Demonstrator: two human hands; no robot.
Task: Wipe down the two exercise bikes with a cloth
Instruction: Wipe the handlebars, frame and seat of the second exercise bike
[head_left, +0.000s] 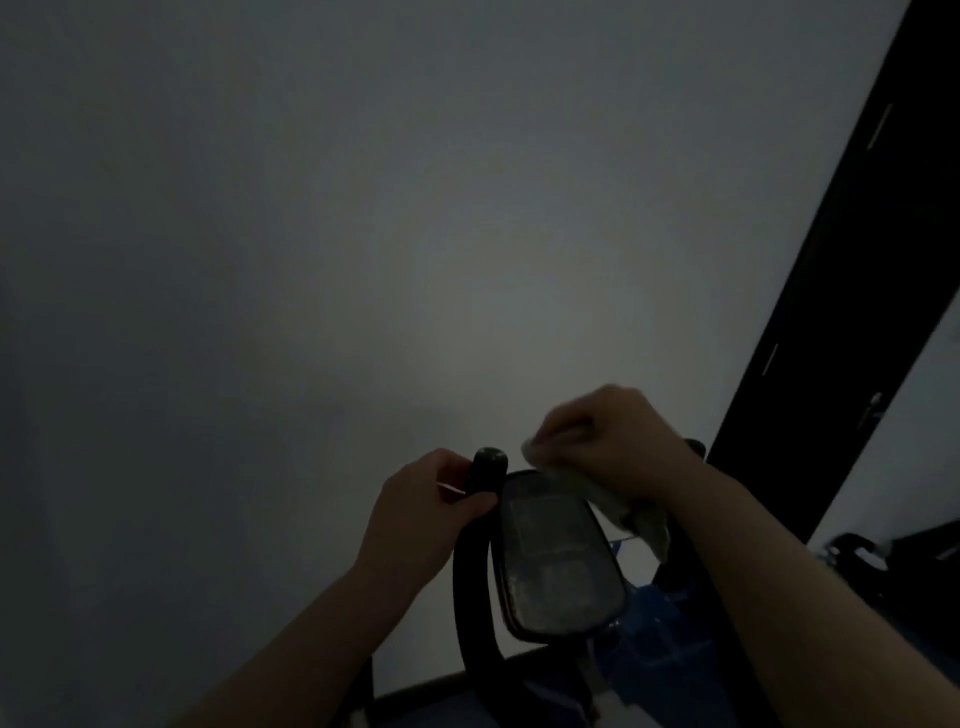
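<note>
My left hand (415, 512) curls round the rounded black handlebar (485, 475) of the exercise bike (470, 587). My right hand (608, 441) bunches a pale, soft cloth (618, 501) against the top of the oval, glossy console (558, 553), its crumpled tail hanging beside it.

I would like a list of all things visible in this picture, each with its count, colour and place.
console: one, dark frame with grey screen, bottom centre, between the handlebars
left handlebar: one, black, left of the console
cloth: one, light grey, at the console's top right edge
wall: one, grey-white, behind the bike
door frame: one, black, far right, slanted
blue bike parts: count unclear, below the console
left hand: one, grips the left handlebar
right hand: one, holds the cloth on the console
</note>
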